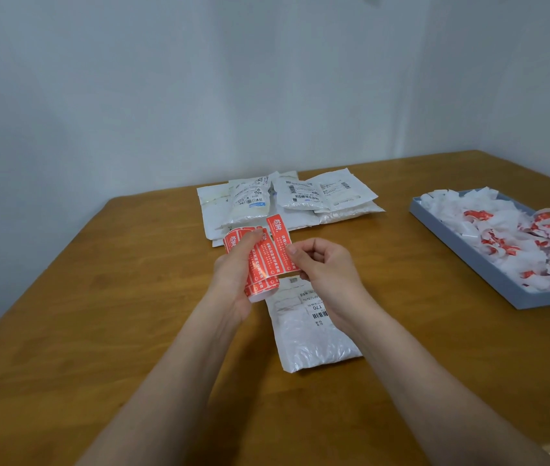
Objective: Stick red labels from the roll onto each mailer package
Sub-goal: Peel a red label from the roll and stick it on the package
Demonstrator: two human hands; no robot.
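Wooden table: red label upright, seemingly pinched by hands.

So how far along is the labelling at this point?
Done: unclear; no red label shows on the mailer pile, though the blue tray holds many used backing scraps. In hand: left hand grips the label roll; right hand peels one red label. Left: the near mailer is unlabelled.
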